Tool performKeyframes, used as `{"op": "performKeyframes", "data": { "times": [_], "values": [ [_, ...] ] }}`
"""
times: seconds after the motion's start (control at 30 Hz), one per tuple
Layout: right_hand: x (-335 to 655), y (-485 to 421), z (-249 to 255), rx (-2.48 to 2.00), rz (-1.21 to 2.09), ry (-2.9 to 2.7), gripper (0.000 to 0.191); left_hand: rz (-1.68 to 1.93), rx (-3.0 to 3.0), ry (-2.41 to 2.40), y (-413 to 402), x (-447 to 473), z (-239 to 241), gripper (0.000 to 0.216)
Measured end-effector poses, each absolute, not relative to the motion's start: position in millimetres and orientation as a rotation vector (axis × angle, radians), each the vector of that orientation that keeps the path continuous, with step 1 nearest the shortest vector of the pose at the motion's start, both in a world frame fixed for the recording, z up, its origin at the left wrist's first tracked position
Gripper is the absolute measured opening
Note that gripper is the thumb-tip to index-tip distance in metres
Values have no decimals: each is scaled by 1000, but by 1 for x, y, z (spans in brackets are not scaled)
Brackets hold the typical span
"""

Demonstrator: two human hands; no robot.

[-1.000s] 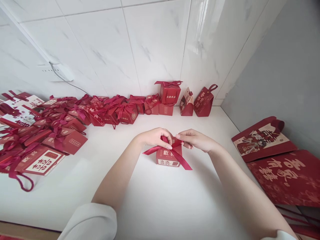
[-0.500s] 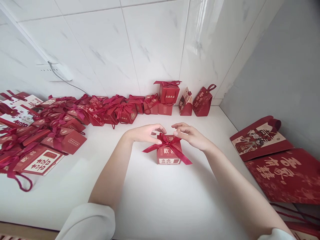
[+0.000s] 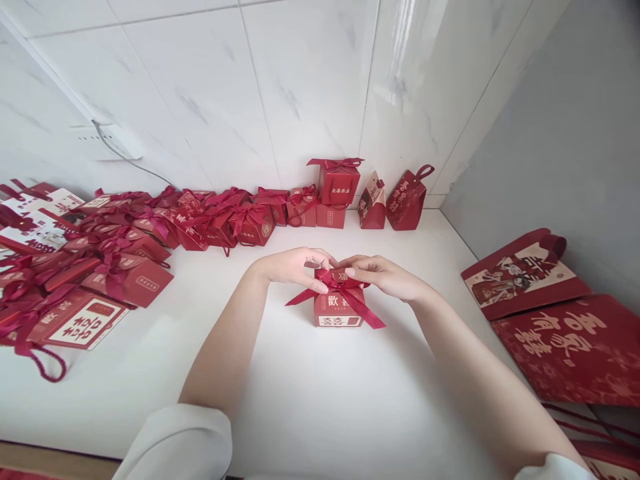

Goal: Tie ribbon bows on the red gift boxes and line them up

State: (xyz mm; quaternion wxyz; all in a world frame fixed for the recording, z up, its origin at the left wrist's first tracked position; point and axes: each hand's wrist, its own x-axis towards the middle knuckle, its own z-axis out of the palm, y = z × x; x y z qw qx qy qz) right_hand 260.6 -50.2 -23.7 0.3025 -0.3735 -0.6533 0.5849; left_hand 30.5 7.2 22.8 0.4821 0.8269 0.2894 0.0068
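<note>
A small red gift box with pale Chinese characters and a white label panel sits on the white table in front of me. Across its top is a dark red ribbon bow, its two tails spread out to the left and right. From the left, my left hand curls around the bow, thumb in front and fingers behind. My right hand holds the bow's right side, with its thumb near the middle. The fingertips behind the bow are partly hidden.
Several ribboned red boxes line the tiled wall and crowd the table's left side. One red box is stacked on another. Two peaked boxes stand at the back right. Flat red bags lean along the right side.
Both hands have come in closer on the bow. My right fingers have moved left and down onto it, and my left thumb has shifted slightly right. The box stays in place.
</note>
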Motion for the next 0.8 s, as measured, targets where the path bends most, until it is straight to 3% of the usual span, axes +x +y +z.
{"op": "performKeyframes", "data": {
  "times": [0.23, 0.63, 0.8],
  "values": [
    [264, -52, -20, -1026, 1481, -1672, 37, -31, 1999, 807, 6, 29, 25, 44],
    [263, -44, -35, -1116, 1201, -1736, 47, -69, 1970, 909, 2, 37, 16, 43],
    [245, -59, -27, -1098, 630, -1708, 22, -92, 2009, 947, 3, 34, 16, 43]
  ]
}}
